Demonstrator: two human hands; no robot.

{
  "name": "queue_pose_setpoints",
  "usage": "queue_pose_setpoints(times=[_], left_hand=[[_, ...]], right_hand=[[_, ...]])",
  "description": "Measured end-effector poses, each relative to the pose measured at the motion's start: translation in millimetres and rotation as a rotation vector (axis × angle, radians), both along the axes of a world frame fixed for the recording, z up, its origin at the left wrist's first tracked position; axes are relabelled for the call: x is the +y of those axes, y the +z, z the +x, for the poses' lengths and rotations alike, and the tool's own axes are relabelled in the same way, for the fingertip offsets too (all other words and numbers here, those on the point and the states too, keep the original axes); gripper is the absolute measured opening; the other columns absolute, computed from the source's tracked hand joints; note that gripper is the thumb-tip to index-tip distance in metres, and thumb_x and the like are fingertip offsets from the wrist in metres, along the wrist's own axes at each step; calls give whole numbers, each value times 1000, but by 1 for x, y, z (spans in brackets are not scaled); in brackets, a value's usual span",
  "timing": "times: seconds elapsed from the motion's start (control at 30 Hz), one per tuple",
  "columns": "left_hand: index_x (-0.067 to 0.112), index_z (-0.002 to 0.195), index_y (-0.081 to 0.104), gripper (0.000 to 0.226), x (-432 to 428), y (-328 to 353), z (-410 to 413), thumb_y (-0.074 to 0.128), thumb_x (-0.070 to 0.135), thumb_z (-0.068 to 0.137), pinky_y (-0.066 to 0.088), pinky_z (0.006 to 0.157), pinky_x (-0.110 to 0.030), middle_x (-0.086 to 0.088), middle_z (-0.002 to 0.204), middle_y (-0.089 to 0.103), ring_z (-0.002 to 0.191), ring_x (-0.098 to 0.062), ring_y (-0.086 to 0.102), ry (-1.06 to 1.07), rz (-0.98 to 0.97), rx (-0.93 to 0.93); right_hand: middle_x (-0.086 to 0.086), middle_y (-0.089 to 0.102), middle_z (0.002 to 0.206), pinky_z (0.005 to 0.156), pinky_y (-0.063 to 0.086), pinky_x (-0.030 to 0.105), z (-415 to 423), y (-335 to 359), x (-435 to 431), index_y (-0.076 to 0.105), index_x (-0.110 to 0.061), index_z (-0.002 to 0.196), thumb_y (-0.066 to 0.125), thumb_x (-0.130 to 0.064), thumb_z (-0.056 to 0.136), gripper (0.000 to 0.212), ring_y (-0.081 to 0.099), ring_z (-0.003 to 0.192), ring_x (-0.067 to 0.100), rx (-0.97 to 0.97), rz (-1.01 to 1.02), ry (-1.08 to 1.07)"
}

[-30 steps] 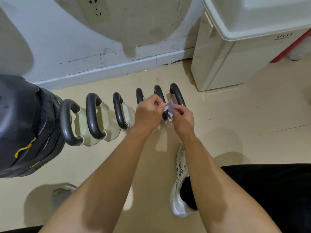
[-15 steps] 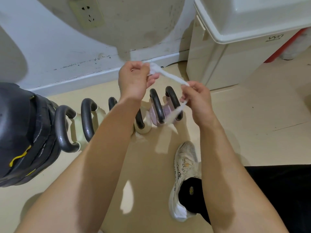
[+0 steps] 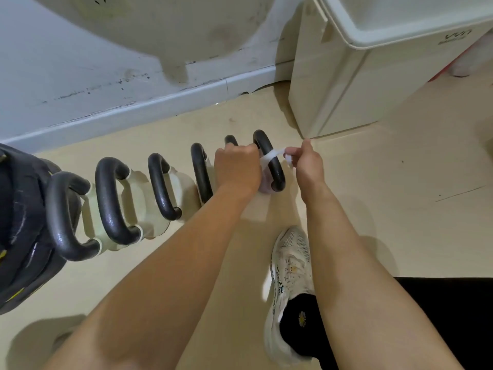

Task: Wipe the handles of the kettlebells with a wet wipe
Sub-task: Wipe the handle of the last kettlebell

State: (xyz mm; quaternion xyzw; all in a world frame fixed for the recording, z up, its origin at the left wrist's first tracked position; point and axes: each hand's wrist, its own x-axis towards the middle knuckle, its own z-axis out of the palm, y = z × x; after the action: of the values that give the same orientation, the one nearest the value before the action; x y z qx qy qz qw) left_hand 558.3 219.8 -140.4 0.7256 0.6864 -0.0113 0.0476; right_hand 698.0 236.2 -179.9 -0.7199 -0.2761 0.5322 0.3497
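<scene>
Right now the left hand [image 3: 237,166] is curled in a fist round one end of the wet wipe [image 3: 270,155], while the right hand [image 3: 306,164] pinches the other end. The wipe is stretched taut between them across the black handle [image 3: 277,177] of the end kettlebell. Out to the left of the left hand, the other kettlebells [image 3: 112,198] stand in a row on the floor. Beyond the right hand is a white bin [image 3: 346,89], and under the right forearm a white shoe [image 3: 292,263].
</scene>
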Motion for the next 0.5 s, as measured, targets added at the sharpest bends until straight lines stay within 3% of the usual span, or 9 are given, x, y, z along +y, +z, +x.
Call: queue_pose_setpoints(times=[0.1,0.17,0.27,0.37,0.5], left_hand=[[13,114,58,22,3,-3,2,52,15,94,32,74,-35,-11,100,63,98,-31,56,58,-35,-10],[11,124,52,28,7,-8,0,51,17,96,33,77,-35,-12,108,60,102,-33,55,99,-26,-47],[18,125,54,29,15,-18,-3,52,28,98,36,80,-37,-8,106,62,104,-31,54,105,1,-74],[21,119,59,24,19,-26,-3,52,28,98,40,82,-38,-5,99,66,104,-29,50,100,62,-103],[19,116,56,23,25,-27,1,51,28,95,36,86,-39,-4,90,63,102,-28,50,68,24,-68]], right_hand=[[1,72,80,85,46,28,-11,-8,6,72,-11,94,24,-48,108,63,63,82,17,236,-19,-90],[6,77,78,88,55,35,-16,-8,11,71,-8,97,26,-52,107,64,70,82,24,401,-52,-136],[18,78,90,89,58,43,-21,-9,17,66,-7,98,31,-55,105,60,73,90,34,467,-74,-99],[22,73,84,78,57,40,-19,-9,19,57,-10,99,33,-53,104,50,71,77,34,513,-75,-17],[19,70,82,83,52,42,-15,-9,18,58,-12,91,41,-49,101,42,67,78,34,549,-90,28]])
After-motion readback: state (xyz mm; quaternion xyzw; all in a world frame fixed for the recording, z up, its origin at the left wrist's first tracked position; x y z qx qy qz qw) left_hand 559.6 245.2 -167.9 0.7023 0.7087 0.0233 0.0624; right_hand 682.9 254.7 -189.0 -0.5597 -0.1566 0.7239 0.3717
